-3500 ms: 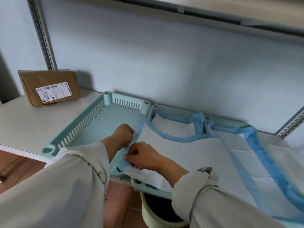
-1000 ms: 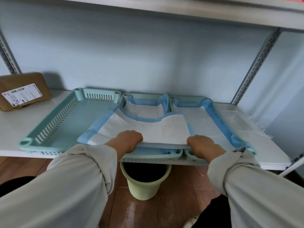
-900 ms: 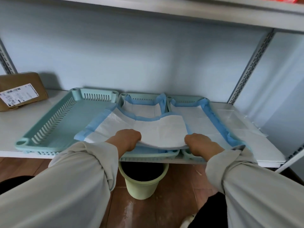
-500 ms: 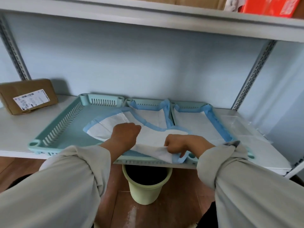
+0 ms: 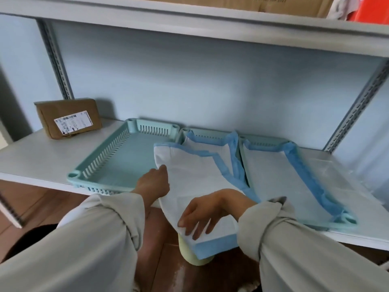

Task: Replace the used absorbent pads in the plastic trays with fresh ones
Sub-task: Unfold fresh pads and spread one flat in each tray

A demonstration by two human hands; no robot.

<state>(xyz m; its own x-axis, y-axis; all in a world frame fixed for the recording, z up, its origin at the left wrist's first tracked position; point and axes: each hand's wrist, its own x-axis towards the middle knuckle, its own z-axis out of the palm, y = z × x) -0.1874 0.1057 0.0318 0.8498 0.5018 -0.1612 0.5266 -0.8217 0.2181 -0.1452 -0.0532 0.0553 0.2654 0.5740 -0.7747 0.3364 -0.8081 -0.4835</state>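
Teal left tray [image 5: 117, 167] bare; others [image 5: 273, 175] padded.

pad [image 5: 195, 180] – now folded | right hand [image 5: 207, 209] – grip released, flat on it

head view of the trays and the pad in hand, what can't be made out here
- Middle tray: the held pad covers its floor and front rim.
- Green bin under the shelf: pad and right hand hide its inside.
- Left hand: fingertips hidden at the pad's edge.
- Parcel label: print too small.
- Top-shelf carton: cut off by the frame's top edge.
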